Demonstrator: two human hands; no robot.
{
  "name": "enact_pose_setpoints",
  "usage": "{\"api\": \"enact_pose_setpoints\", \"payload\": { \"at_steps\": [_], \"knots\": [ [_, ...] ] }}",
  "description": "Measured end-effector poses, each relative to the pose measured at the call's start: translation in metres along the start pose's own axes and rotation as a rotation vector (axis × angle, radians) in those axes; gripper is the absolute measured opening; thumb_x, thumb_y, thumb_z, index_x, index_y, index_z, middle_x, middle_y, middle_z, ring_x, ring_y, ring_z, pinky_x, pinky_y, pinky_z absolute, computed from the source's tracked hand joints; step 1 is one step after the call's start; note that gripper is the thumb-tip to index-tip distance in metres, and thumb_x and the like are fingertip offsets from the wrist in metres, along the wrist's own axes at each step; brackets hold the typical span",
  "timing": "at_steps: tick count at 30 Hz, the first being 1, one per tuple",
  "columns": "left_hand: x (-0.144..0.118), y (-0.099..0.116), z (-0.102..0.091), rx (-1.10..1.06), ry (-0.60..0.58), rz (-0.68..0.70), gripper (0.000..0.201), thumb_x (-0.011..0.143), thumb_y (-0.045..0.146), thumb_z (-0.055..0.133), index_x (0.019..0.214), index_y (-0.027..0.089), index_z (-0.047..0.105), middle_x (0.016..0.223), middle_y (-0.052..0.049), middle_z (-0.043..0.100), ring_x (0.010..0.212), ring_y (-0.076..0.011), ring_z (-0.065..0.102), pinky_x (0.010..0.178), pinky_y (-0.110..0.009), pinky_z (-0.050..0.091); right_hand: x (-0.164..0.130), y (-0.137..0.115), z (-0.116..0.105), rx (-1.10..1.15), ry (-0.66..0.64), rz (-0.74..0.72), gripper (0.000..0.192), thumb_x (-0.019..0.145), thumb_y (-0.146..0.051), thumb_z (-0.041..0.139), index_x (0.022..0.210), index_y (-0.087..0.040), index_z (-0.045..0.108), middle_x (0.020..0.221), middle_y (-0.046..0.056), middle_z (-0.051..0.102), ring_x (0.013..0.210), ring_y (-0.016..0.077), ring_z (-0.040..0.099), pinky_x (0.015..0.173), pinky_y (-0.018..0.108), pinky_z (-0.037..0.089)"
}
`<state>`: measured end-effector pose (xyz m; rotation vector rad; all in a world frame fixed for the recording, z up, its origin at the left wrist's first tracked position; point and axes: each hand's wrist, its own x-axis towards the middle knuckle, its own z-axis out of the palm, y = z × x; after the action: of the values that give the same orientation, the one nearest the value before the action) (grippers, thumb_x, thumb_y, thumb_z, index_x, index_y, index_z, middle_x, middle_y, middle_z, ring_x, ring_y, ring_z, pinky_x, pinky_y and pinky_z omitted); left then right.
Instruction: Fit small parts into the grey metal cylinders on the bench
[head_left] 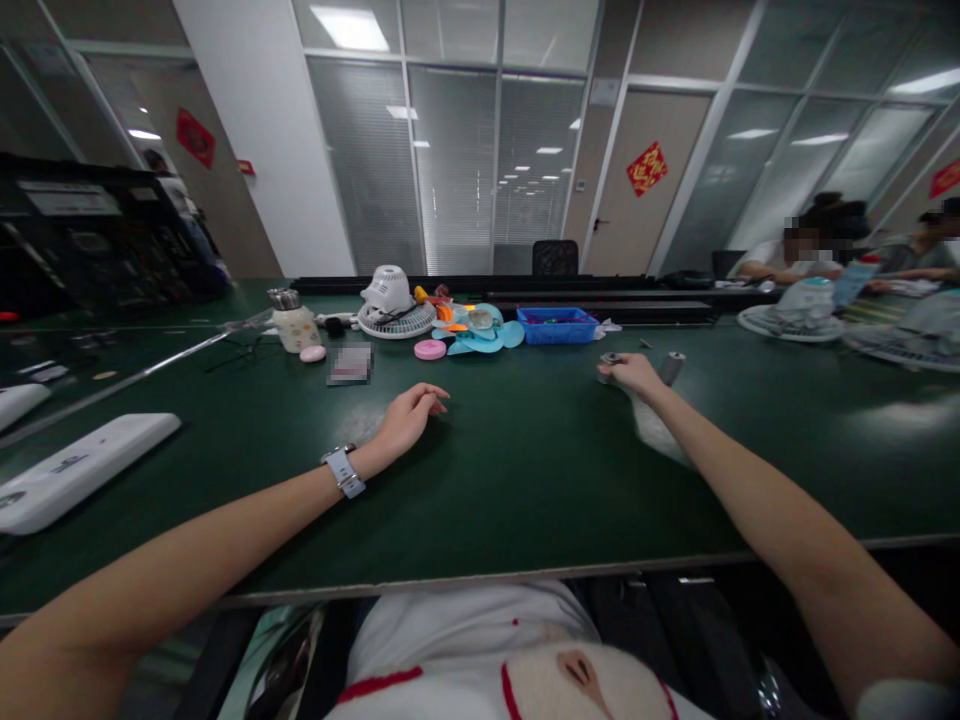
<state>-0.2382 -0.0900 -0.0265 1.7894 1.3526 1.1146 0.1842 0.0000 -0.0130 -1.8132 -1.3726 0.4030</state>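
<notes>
Blue tray (pixel 559 327), far on the green tabletop (pixel 525 470), holds small parts too small to tell. Right hand (pixel 634 373), arm outstretched, grip clenched on a small grey cylinder (pixel 609 362); a second cylinder (pixel 672 367) lies just beside. Left hand (pixel 407 417) rests loosely curled, grip released.

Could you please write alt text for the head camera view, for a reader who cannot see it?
A person's right hand touches a small metal cylinder on a green table; the left hand rests empty. Beyond lie white fan parts and a blue tray.
</notes>
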Motion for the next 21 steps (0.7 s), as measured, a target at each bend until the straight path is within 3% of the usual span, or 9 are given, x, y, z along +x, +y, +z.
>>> {"api": "enact_pose_setpoints", "payload": {
  "at_steps": [3,6,11,17,21],
  "knots": [
    [-0.003,0.005,0.001,0.018,-0.038,0.050,0.035,0.088,0.043,0.047,0.106,0.021,0.067,0.092,-0.005,0.073,0.093,-0.0225,0.066,0.086,-0.035,0.049,-0.039,-0.036,0.029,0.170,-0.180,-0.226,0.029,0.074,-0.028,0.073,0.100,-0.015,0.070,0.099,0.010,0.075,0.095,0.0251,0.070,0.092,0.044,0.052],
    [-0.009,0.014,0.004,0.051,-0.095,0.131,0.041,0.089,0.049,0.049,0.116,0.022,0.066,0.101,-0.006,0.072,0.097,-0.0230,0.065,0.085,-0.035,0.048,-0.097,-0.074,0.059,0.319,-0.421,-0.470,0.037,0.079,-0.034,0.071,0.111,-0.016,0.068,0.110,0.011,0.073,0.098,0.0228,0.069,0.094,0.042,0.051],
    [-0.016,0.028,0.012,0.122,-0.141,0.263,0.046,0.089,0.054,0.053,0.124,0.027,0.066,0.113,-0.006,0.070,0.101,-0.0238,0.061,0.081,-0.034,0.046,-0.170,-0.108,0.084,0.383,-0.645,-0.588,0.038,0.079,-0.035,0.073,0.112,-0.017,0.067,0.105,0.006,0.074,0.093,0.0203,0.069,0.089,0.036,0.053],
    [-0.011,0.028,0.018,0.122,-0.140,0.350,0.037,0.088,0.054,0.056,0.097,0.025,0.077,0.110,-0.006,0.071,0.107,-0.0242,0.059,0.085,-0.036,0.046,-0.178,-0.103,0.094,0.420,-0.679,-0.611,0.039,0.079,-0.041,0.073,0.108,-0.016,0.067,0.098,0.004,0.073,0.090,0.0211,0.068,0.082,0.033,0.052],
    [-0.007,0.028,0.015,0.137,-0.128,0.385,0.030,0.086,0.051,0.062,0.092,0.026,0.078,0.110,-0.006,0.071,0.107,-0.0238,0.059,0.092,-0.039,0.044,-0.177,-0.102,0.094,0.422,-0.671,-0.621,0.041,0.079,-0.041,0.073,0.111,-0.016,0.066,0.099,0.005,0.073,0.091,0.0212,0.068,0.082,0.034,0.052]
  ]
}}
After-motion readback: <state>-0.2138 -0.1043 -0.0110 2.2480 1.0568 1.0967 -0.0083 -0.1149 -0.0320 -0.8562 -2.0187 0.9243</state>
